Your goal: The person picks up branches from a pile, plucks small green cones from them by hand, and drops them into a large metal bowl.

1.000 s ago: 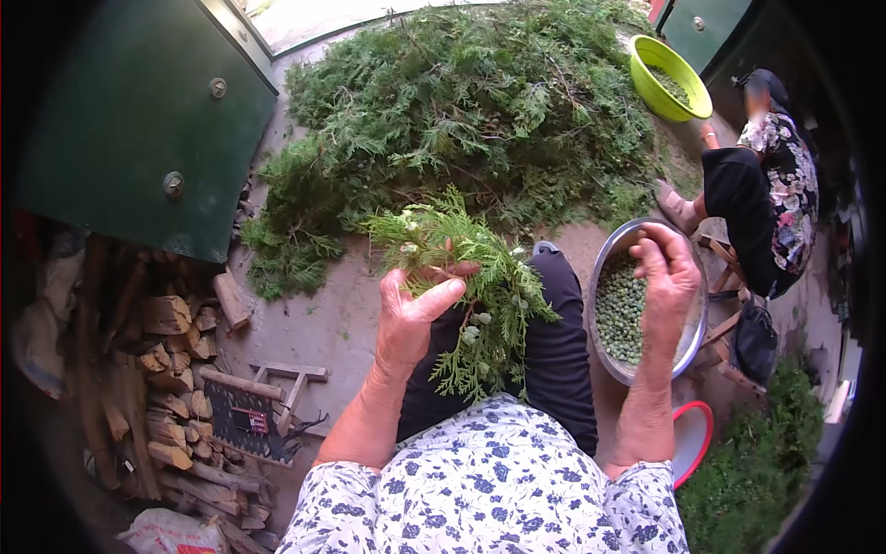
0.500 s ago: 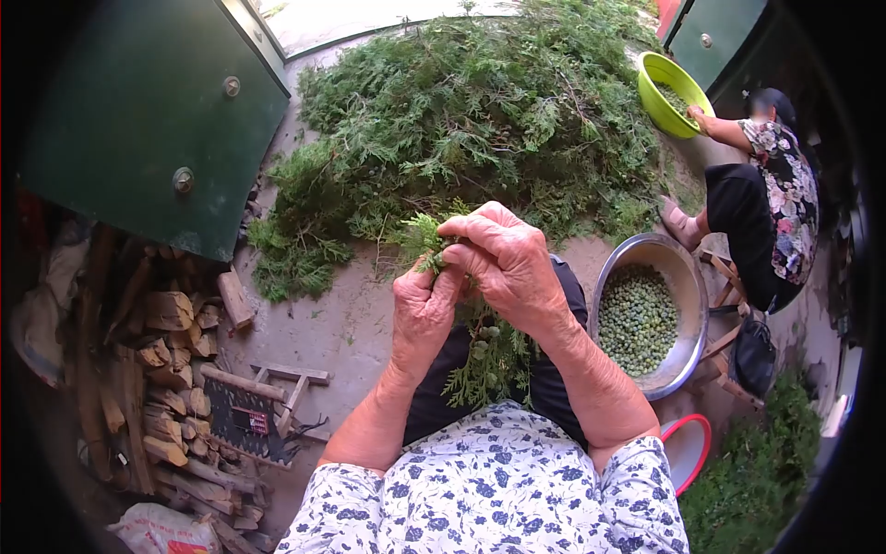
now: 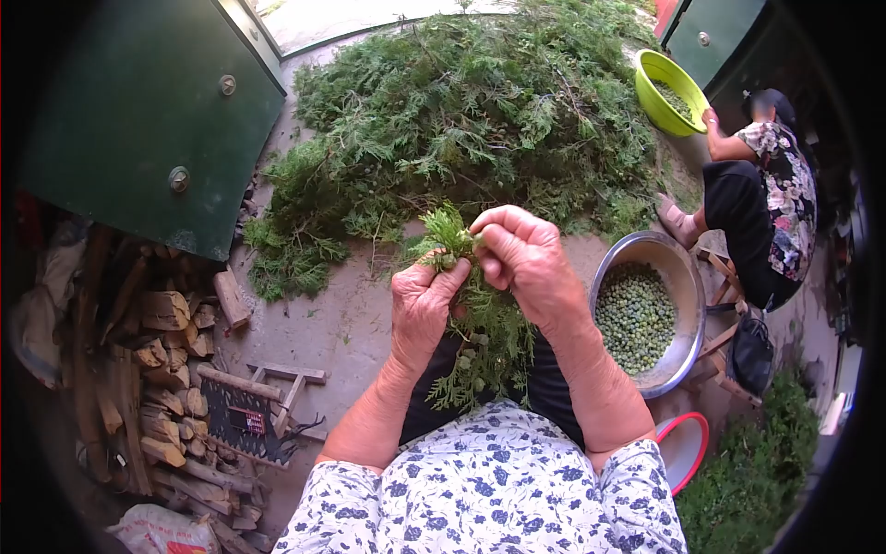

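Between my knees hangs a green conifer branch, its upper tip sticking up above my fingers. My left hand is closed on this branch, thumb and fingers pinching it near the top. Just to the right, my right hand has thumb and index finger pinched together on a small pale green cone at the edge of the foliage. To the right of my right forearm stands a steel basin holding a heap of small round green cones.
A large pile of cut branches lies ahead. At right another person sits by a lime green basin. Firewood and a small stool are at left, a red-rimmed bowl at lower right.
My right hand has moved slightly right, away from my left hand, and a pale cone now shows at its fingertips. The other person's hand has shifted to the lime basin's rim.
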Demonstrator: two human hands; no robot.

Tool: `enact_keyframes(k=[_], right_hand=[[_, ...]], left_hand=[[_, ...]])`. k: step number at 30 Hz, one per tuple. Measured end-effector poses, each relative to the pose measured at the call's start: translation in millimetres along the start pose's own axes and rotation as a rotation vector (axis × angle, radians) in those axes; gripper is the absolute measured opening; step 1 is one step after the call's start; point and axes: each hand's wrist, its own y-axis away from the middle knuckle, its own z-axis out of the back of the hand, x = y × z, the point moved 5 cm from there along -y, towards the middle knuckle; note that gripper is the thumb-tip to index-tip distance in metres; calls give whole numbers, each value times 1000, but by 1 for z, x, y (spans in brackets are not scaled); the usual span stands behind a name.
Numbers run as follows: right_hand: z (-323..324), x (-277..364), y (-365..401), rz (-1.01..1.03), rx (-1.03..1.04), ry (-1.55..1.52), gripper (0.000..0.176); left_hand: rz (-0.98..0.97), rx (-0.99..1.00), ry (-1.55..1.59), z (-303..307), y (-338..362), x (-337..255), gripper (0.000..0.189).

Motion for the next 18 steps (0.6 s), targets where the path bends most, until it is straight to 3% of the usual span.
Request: enact_keyframes(k=[5,9,11,13,15,16,18], right_hand=[[1,4,6,60,10,-92,11],[-6,4,9,156,-22,271,16],[-14,16,12,478,-38,791,20],[-17,15,12,505,-54,823,24],[-17,13,14,625,-78,838,20],[-16,13,15,625,-80,838,20],[-9,3,12,343,-90,558,15]], left_hand=[[-19,-13,19,-1,-3,1,12],[-131,16,-101,0,-5,6,15],[-199,25,-170,1,-4,1,16],[-267,32,-239,0,-4,-5,16],[-183,33,-184,0,-4,-2,17],[-183,35,-184,0,-3,-3,17],[-36,79,-141,1,-2,2,15]])
